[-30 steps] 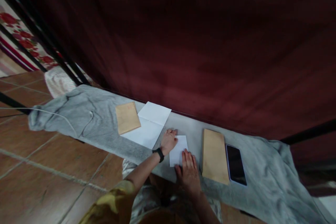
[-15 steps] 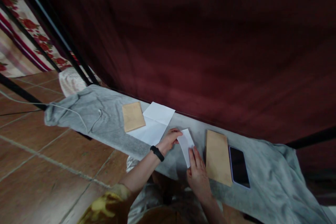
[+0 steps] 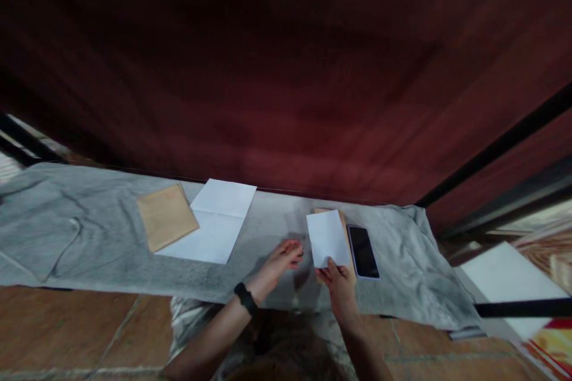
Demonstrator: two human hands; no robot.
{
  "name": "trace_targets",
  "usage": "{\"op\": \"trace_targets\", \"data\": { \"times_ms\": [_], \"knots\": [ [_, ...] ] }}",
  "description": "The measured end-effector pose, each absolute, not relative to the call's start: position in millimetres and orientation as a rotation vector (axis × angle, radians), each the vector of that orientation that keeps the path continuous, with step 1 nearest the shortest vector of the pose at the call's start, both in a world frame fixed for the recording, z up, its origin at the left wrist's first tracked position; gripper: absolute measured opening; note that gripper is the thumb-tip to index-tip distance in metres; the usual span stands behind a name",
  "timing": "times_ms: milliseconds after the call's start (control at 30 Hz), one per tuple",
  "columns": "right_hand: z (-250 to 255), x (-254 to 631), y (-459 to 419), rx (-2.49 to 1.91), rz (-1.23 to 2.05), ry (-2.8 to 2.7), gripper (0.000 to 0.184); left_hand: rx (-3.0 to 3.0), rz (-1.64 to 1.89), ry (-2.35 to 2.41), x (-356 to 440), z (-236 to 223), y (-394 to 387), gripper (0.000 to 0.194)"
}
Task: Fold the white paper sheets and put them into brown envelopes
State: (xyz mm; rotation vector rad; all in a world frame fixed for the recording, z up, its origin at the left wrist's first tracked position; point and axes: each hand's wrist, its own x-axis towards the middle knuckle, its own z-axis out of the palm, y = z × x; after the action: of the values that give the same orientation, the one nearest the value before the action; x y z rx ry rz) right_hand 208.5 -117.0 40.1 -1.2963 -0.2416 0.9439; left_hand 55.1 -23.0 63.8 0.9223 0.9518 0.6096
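My right hand (image 3: 337,283) pinches the near edge of a folded sheet of white paper (image 3: 328,238), thumb on top. The paper lies over or just above a brown envelope (image 3: 350,259), hiding most of it. To the left, my left hand (image 3: 286,254), with a black band on the wrist, hovers over the grey cloth with loosely curled fingers and nothing in them. Farther left, a creased, unfolded white sheet (image 3: 218,237) is partly covered by brown envelopes (image 3: 167,217).
A phone (image 3: 363,252) with a dark screen lies right of the covered envelope. Grey cloth (image 3: 402,262) covers the narrow surface. A dark red curtain (image 3: 286,101) hangs behind it. A pale cable (image 3: 60,256) lies at the left, and black bars (image 3: 491,146) stand at the right.
The folded paper has moved right, from between both hands onto the brown envelope. My left hand has let go of it; my right hand now pinches its near edge. The view has turned right.
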Motion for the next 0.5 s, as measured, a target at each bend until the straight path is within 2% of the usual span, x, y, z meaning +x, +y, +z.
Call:
{"op": "trace_targets", "data": {
  "times_ms": [167, 267, 367, 500],
  "knots": [
    [36, 199, -121, -1.288, 1.123, -0.258, 0.049, 0.928, 0.63, 0.884, 72, 57, -41, 0.054],
    [36, 187, -119, -1.315, 1.197, -0.319, 0.046, 0.982, 0.753, 0.973, 56, 56, -26, 0.052],
    [33, 178, -115, -1.364, 1.201, -0.401, 0.043, 1.154, 1.019, 1.399, -8, 61, 14, 0.043],
    [24, 170, -106, -1.494, 1.241, -0.543, 0.045, 1.152, 1.266, 1.769, -142, 73, 66, 0.037]
  ]
}}
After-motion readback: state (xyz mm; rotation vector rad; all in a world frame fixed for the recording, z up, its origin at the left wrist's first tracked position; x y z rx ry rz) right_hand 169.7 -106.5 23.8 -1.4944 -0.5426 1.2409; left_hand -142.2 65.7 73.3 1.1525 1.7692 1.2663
